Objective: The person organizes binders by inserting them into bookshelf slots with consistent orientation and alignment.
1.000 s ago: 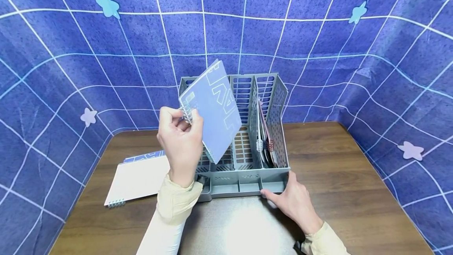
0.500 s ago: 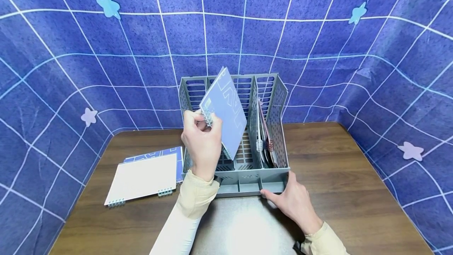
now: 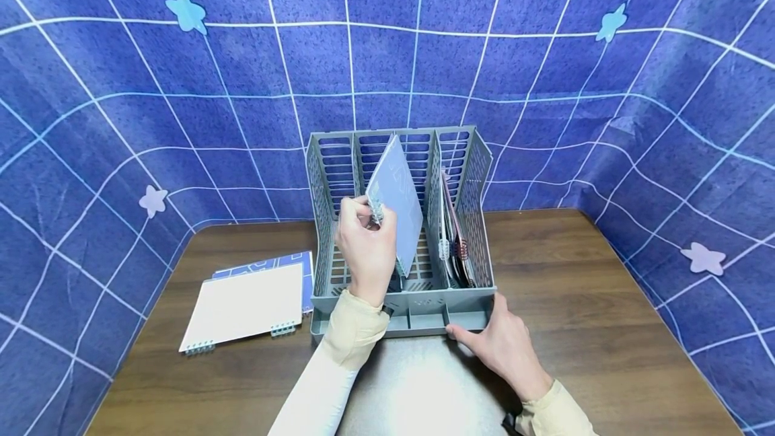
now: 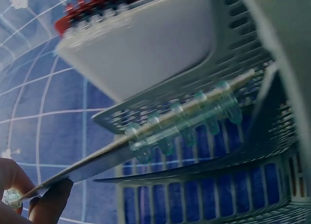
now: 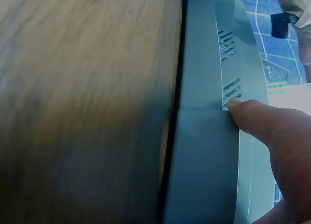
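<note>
My left hand (image 3: 367, 244) pinches a thin blue spiral notebook (image 3: 402, 204) by its ringed edge. The notebook stands upright over a grey desktop file organizer (image 3: 402, 301), its lower corner down among the dividers, just left of the filled rightmost slot. Seen from the left wrist, its clear teal rings (image 4: 180, 122) lie between two slotted dividers, while finger and thumb (image 4: 51, 202) hold the far corner. My right hand (image 3: 505, 348) grips the organizer's front right corner, thumb (image 5: 257, 118) over the front tray's rim and fingers around the side, partly hidden.
In the rightmost slot stand several spiral notebooks (image 3: 457, 247), one with a dark red spine. Left of the organizer, a white spiral notebook (image 3: 248, 305) overlaps a blue one (image 3: 307, 274) on the wooden table (image 3: 563, 274). A blue grid-patterned cloth (image 3: 242, 120) hangs around the table.
My left hand has carried the notebook right and lowered it from above the organizer to between its dividers. The right hand has stayed at the corner.
</note>
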Demonstrator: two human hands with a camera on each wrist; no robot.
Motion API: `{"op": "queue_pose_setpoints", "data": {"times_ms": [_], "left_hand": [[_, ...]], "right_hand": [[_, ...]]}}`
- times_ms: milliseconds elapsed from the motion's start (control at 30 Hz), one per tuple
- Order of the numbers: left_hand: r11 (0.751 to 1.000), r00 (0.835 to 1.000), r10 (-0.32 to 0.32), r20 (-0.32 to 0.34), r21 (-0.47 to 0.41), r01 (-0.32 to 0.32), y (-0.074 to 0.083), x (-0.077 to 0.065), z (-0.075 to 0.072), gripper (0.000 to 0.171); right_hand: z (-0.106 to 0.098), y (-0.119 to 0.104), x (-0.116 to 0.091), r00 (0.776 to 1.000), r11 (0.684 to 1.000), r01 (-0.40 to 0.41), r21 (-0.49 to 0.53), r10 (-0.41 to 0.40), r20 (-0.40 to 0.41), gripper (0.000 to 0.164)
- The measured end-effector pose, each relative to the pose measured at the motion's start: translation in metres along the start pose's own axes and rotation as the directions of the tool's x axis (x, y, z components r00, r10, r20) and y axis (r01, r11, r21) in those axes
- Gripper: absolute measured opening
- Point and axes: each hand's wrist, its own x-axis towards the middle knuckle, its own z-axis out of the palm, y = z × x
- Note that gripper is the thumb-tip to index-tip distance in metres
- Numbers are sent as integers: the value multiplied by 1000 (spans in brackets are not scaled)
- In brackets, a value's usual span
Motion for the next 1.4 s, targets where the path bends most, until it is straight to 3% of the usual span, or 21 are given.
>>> {"op": "queue_pose_setpoints", "data": {"times_ms": [367,800,1400], "left_hand": [[999,1000,-9,-29,38,11,-47,-14,24,25],[991,996,-90,-16,95,91,-72,-38,27,25],[980,992,-105,65,179,92,-89,-49,23,22]], "right_hand": [[0,0,-1,1000,1000,3,-1,-3,-8,111],[2,1,-2,1000,1000,-7,-6,7,0,111],[2,0,1,1000,1000,9,0,-9,-22,109]]}}
